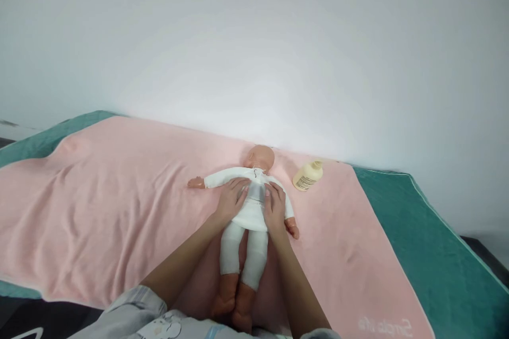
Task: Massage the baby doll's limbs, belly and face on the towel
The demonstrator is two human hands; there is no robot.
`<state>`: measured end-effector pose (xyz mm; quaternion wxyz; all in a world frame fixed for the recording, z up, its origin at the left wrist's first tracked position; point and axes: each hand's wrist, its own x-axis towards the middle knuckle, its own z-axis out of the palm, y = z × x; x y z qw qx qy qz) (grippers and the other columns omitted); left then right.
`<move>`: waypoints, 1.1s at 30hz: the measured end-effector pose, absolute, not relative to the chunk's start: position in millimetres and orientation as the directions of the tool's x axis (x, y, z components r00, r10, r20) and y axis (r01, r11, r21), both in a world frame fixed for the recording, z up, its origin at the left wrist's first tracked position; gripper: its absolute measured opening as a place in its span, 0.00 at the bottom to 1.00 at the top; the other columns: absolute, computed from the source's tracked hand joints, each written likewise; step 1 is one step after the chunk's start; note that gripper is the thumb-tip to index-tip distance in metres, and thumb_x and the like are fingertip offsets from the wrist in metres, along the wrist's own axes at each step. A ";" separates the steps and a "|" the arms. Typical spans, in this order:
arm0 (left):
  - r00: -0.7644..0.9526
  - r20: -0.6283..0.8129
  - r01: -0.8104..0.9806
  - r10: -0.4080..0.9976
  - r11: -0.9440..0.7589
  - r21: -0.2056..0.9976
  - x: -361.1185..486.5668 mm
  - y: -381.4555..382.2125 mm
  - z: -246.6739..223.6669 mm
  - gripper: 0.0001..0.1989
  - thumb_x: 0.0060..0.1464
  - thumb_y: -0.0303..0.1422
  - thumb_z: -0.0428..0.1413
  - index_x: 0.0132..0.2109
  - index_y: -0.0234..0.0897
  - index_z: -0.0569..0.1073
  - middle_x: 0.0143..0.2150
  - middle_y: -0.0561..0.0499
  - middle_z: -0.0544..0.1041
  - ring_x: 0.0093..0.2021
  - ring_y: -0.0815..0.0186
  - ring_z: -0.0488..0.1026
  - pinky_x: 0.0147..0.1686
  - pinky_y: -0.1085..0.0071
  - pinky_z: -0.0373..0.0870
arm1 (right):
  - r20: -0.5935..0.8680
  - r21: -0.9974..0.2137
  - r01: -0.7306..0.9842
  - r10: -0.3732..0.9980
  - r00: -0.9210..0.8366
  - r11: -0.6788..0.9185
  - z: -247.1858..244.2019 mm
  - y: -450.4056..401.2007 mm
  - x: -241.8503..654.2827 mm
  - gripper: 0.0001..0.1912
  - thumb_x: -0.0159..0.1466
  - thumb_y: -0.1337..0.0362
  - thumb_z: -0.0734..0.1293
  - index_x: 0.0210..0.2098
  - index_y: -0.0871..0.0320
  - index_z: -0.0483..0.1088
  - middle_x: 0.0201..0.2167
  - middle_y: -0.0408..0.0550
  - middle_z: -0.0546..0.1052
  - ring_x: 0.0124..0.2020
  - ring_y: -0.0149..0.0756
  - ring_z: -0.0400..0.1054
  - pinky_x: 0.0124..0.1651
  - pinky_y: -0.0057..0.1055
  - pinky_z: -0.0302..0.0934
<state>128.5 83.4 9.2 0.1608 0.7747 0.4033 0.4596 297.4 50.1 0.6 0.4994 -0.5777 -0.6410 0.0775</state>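
Left fingers: spread a little and laid over one side of the chest of the doll (248, 218), closed around nothing; the left hand (230, 200) has its thumb pointing inward.
Right fingers: slightly bent, resting on the other side of the chest, with no grip; the thumb of the right hand (275, 205) points up along the chest.
Between the fingers: a grey patch (256, 192) on the doll's white top.
Doll: on its back beneath both hands, its head just beyond the fingertips, legs running back between the forearms.
Doll's arms: one stretched out to the left of the left fingers, the other angled down beside the right hand.
Bottle (307, 176): pale yellow, printed on its side, to the right of the right fingers and apart from them.
Pink blanket (151, 196): under the doll and bottle, creased left of the fingers, pale lettering far to their lower right.
Green cover (429, 233): beneath the blanket, showing well out on both sides.
Wall (254, 42): pale and plain, beyond fingers and doll's head.
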 end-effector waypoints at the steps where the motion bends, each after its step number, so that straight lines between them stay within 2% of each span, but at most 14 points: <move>1: 0.245 0.595 0.454 0.766 -0.633 0.628 123.8 76.0 8.8 0.16 0.66 0.34 0.43 0.49 0.38 0.73 0.49 0.46 0.77 0.51 0.60 0.71 0.54 0.56 0.66 | 0.558 -0.685 0.652 0.810 0.180 0.326 -0.7 40.3 297.9 0.20 0.70 0.57 0.54 0.51 0.55 0.72 0.52 0.55 0.69 0.56 0.43 0.61 0.59 0.46 0.57; 4: 0.246 0.620 0.399 0.745 -0.661 0.635 112.9 51.6 5.4 0.15 0.66 0.32 0.43 0.43 0.39 0.75 0.43 0.48 0.79 0.46 0.61 0.73 0.50 0.58 0.67 | 0.592 -0.677 0.633 0.788 0.166 0.375 -7.8 9.5 299.0 0.19 0.70 0.60 0.55 0.48 0.55 0.74 0.47 0.54 0.70 0.52 0.42 0.64 0.56 0.44 0.60; 7: 0.250 0.632 0.378 0.733 -0.675 0.633 107.9 31.5 0.3 0.15 0.65 0.31 0.44 0.40 0.38 0.75 0.39 0.47 0.79 0.43 0.61 0.73 0.45 0.60 0.69 | 0.637 -0.611 0.645 0.769 0.058 0.458 -16.2 -14.3 300.2 0.17 0.68 0.63 0.57 0.46 0.54 0.76 0.41 0.52 0.70 0.45 0.40 0.67 0.47 0.42 0.64; 12: 0.313 0.599 0.398 0.737 -0.675 0.622 108.1 17.8 -5.1 0.15 0.64 0.31 0.45 0.38 0.39 0.76 0.38 0.48 0.78 0.41 0.61 0.71 0.44 0.61 0.69 | 0.654 -0.506 0.676 0.749 -0.103 0.535 -18.8 -25.1 300.9 0.15 0.67 0.66 0.59 0.43 0.53 0.77 0.34 0.49 0.71 0.39 0.39 0.66 0.42 0.40 0.62; 20: 0.377 0.507 0.395 0.775 -0.630 0.669 111.5 28.2 -9.3 0.16 0.65 0.33 0.45 0.37 0.37 0.76 0.36 0.47 0.78 0.40 0.61 0.70 0.44 0.61 0.67 | 0.562 -0.629 0.617 0.825 -0.057 0.472 -13.2 -13.8 296.2 0.15 0.67 0.66 0.60 0.36 0.53 0.79 0.29 0.46 0.71 0.34 0.36 0.64 0.40 0.37 0.60; 25: 0.346 0.537 0.285 0.769 -0.632 0.721 107.9 28.8 -16.5 0.17 0.66 0.32 0.44 0.38 0.36 0.77 0.38 0.46 0.78 0.42 0.62 0.71 0.44 0.62 0.67 | 0.566 -0.642 0.603 0.823 -0.043 0.473 -16.1 -15.0 296.9 0.14 0.67 0.67 0.59 0.37 0.54 0.78 0.31 0.47 0.71 0.36 0.36 0.64 0.41 0.37 0.60; 33: 0.348 0.591 0.250 0.728 -0.680 0.690 104.3 28.0 -20.9 0.15 0.66 0.32 0.44 0.44 0.38 0.76 0.46 0.46 0.79 0.51 0.60 0.70 0.54 0.57 0.64 | 0.629 -0.566 0.645 0.775 -0.065 0.514 -17.1 -17.3 300.5 0.15 0.68 0.65 0.57 0.44 0.55 0.75 0.45 0.51 0.71 0.49 0.41 0.65 0.51 0.43 0.58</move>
